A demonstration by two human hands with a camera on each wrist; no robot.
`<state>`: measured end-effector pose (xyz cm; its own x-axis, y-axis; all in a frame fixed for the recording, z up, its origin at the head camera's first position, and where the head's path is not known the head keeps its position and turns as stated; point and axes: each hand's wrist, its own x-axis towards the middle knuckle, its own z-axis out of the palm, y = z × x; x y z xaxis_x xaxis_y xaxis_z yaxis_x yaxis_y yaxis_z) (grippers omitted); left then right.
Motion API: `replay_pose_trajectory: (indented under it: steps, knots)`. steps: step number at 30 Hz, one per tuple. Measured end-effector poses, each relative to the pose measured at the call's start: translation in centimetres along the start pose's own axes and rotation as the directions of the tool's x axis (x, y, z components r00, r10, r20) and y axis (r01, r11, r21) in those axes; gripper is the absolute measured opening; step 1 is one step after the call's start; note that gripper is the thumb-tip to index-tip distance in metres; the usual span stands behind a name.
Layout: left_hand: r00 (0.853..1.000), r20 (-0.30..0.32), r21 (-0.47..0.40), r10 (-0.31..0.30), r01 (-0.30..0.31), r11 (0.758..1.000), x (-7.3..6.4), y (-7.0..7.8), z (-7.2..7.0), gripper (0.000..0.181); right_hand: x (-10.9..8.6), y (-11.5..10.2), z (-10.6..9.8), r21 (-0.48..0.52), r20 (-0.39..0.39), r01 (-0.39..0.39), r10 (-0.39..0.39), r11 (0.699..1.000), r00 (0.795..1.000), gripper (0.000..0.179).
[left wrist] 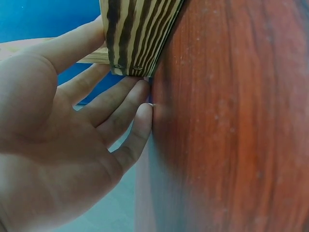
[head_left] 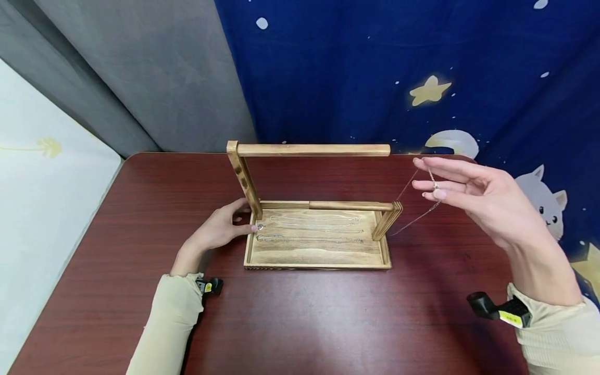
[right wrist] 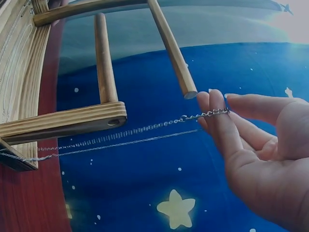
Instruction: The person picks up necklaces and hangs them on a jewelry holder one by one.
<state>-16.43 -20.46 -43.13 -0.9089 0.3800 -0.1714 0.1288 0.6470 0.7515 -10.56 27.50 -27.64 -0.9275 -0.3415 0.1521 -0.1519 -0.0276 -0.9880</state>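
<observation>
A wooden jewelry stand (head_left: 319, 266) has a shallow tray as its base, with a tall post on the left and a shorter one on the right. My left hand (head_left: 220, 226) grips the stand's left end, thumb on the rim and fingers around the foot of the tall post. Off the right side, my right hand (head_left: 487, 198) pinches a thin silver chain necklace (right wrist: 183, 119) between thumb and fingers. Its loop hangs slanting down toward the short post, beside the free end of the upper bar (head_left: 314, 150). Several necklaces (head_left: 309, 239) lie lengthwise in the tray.
The lower bar (head_left: 351, 206) runs left from the short post, below and parallel to the upper one. The stand rests on a dark red wooden table (head_left: 300, 323). Behind hang a grey curtain (head_left: 154, 62) and a blue one (head_left: 328, 67) with stars.
</observation>
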Motion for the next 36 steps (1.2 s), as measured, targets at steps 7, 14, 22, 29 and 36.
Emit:
replay_pose_trajectory:
  steps: [7,14,22,29,36]
  knots:
    - [1.0,0.001,0.002,-0.008,0.008,1.0,0.0,0.1,0.0,0.075,0.9,0.0,0.0,0.014,-0.06,-0.046,0.046,0.999,0.997,0.047]
    - [1.0,-0.002,0.013,-0.016,0.016,1.0,-0.1,0.0,0.0,0.077,2.1,0.0,0.2,0.06,-0.085,-0.01,0.015,0.998,0.996,0.046]
    - [1.0,-0.004,0.017,0.0,0.0,1.0,-0.2,0.0,-0.1,0.076,3.0,-0.3,0.4,0.067,-0.084,0.025,-0.02,0.997,0.996,0.044]
    - [1.0,-0.01,0.014,0.009,-0.009,1.0,-0.1,-0.2,0.0,0.074,3.8,-0.6,0.4,0.073,-0.045,0.035,-0.031,0.997,0.999,0.044]
    - [1.0,-0.016,0.008,0.011,-0.011,1.0,0.0,-0.3,0.0,0.072,4.5,-1.1,0.6,-0.019,-0.092,-0.072,0.07,0.997,0.993,0.046]
